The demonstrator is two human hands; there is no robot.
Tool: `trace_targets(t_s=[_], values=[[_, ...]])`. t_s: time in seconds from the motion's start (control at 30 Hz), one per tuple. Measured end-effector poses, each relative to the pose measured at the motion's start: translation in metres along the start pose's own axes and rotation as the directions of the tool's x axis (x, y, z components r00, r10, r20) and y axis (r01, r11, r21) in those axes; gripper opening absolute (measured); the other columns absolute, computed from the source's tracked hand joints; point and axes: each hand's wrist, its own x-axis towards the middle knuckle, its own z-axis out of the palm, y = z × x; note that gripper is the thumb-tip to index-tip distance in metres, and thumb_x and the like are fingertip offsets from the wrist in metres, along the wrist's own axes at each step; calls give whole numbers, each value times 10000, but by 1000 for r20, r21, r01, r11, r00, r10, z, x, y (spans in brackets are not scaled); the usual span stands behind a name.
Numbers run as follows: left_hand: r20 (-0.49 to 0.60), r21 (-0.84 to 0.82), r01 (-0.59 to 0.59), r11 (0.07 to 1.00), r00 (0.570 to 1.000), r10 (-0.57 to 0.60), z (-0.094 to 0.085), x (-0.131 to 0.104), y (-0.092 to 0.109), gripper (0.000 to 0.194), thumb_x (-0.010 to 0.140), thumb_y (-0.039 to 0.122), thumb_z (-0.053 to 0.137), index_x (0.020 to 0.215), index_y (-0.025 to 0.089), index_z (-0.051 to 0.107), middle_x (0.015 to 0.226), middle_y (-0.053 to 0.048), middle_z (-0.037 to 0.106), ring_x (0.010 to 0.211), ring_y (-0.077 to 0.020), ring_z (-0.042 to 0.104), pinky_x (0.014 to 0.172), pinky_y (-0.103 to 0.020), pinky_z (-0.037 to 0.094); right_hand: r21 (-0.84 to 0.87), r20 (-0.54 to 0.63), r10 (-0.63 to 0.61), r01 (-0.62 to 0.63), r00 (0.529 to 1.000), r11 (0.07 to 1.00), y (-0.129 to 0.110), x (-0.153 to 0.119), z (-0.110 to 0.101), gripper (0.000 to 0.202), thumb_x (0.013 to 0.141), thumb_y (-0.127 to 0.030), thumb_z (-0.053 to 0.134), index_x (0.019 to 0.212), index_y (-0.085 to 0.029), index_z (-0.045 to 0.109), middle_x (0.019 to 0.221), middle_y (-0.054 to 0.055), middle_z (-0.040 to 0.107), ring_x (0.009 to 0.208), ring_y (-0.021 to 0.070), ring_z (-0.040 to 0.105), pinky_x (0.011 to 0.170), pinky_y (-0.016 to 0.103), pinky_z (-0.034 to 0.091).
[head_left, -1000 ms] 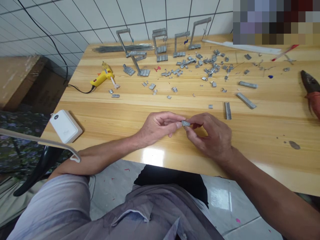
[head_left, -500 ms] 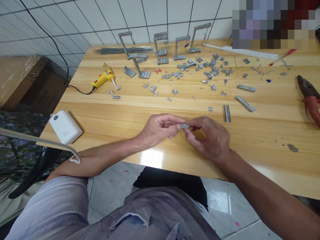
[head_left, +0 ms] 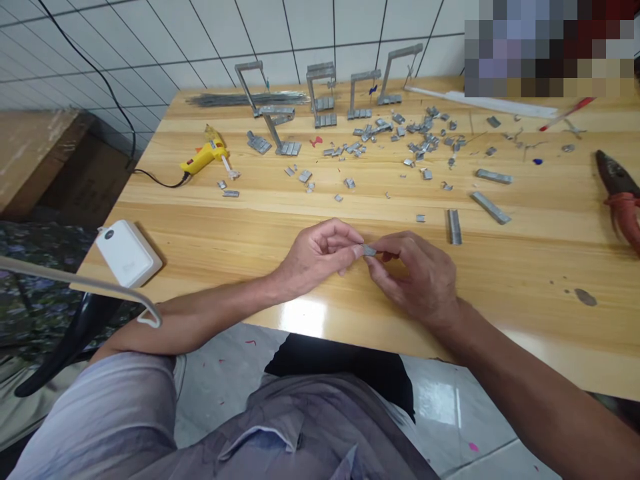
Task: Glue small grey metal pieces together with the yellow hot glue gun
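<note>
A small grey metal piece (head_left: pixel 369 251) is pinched between my two hands above the near part of the wooden table (head_left: pixel 240 230). My left hand (head_left: pixel 323 259) grips its left end between thumb and fingertips. From the right, my right hand (head_left: pixel 420 277) holds the other end with thumb and forefinger. Beyond them lie scattered grey metal bits (head_left: pixel 425 137). Three longer grey strips, one of them upright to my view (head_left: pixel 454 227), rest to the right of my hands.
Several grey metal frames (head_left: pixel 325 97) stand at the back beside thin rods (head_left: pixel 215 100). On the left are a yellow glue gun (head_left: pixel 205 157) with a cord and a white box-shaped device (head_left: pixel 129 253). Red-handled pliers (head_left: pixel 623 200) lie at the far right.
The fingers of my left hand have lifted and curled slightly while its thumb stays at the metal piece. My right hand has shifted very slightly left.
</note>
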Motion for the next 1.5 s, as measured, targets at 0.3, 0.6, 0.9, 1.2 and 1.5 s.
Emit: trace_targets(t_s=[0.3,0.6,0.9,1.2,1.5], values=[[20,160,-113,981,994,111,-1,-4,0,342,1001,465,856,1185,192,760,1061,-83,856,679,-94,676,622,-225,539,6,24,4,-4,1000,1000,2,0,-3,88,1058,-206,737,1123,-249,696,833,-2,794,668,166,737,613,291,557],[79,488,-322,811,942,326,-8,-1,1,195,1020,379,836,1093,199,817,917,-41,799,655,-100,605,634,-246,493,81,66,41,-46,997,996,6,-4,-1,102,1086,-241,724,1185,-257,741,895,15,820,700,178,756,657,305,588],[98,547,-418,726,893,440,-9,-1,0,113,1031,292,840,1098,207,811,991,-40,846,669,-90,631,653,-229,511,70,119,28,-36,992,997,5,-1,-10,168,1085,-238,727,1248,-249,687,994,28,838,721,171,747,667,306,594],[103,549,-416,725,894,435,-10,0,-3,256,1004,330,875,1221,213,806,1001,-33,852,664,-93,649,661,-236,532,99,77,44,-52,996,994,6,0,-8,106,1081,-211,714,1164,-273,696,920,6,817,692,171,733,631,304,578],[98,555,-378,741,914,393,-10,1,-1,146,1035,339,819,1114,216,830,950,-36,834,660,-101,612,648,-245,501,91,88,81,-89,993,992,6,-1,-8,120,1070,-190,715,1151,-272,684,911,-2,810,686,161,733,641,293,580]])
